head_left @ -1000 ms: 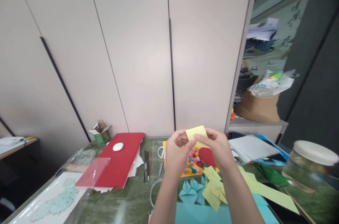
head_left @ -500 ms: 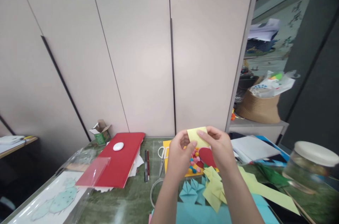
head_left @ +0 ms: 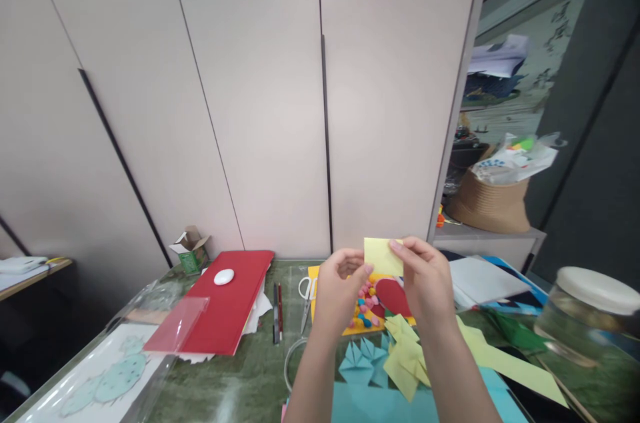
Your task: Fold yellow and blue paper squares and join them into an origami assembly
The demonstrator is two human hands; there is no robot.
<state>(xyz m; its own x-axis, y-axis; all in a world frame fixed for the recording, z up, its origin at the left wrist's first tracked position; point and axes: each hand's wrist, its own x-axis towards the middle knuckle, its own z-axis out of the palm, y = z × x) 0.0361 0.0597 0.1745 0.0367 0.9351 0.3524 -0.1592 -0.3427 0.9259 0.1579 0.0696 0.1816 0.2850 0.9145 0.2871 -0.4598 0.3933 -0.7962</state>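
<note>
A small pale yellow piece of paper [head_left: 382, 256] is held up above the table, between both hands. My right hand [head_left: 429, 276] pinches its right side, thumb in front and fingers behind. At its lower left edge, my left hand [head_left: 340, 286] is closed with the thumb tip against the paper; its other fingers curl behind. Below the hands lie folded yellow paper pieces [head_left: 404, 360] and folded light blue paper pieces [head_left: 357, 364]. Behind them, partly hidden, is a yellow sheet [head_left: 360, 330] with colourful pom-poms [head_left: 367, 306] and a red paper shape [head_left: 393, 296].
White-handled scissors [head_left: 305, 306], pens [head_left: 277, 313] and a red folder [head_left: 220, 303] with a white oval object lie to the left. A small green box [head_left: 191, 253] stands at the back left. On the right are yellow paper strips [head_left: 515, 370] and a white-lidded jar [head_left: 583, 323].
The yellow paper has moved slightly right with my right hand. My left hand's grip has slid to the paper's lower left edge, baring more of its face.
</note>
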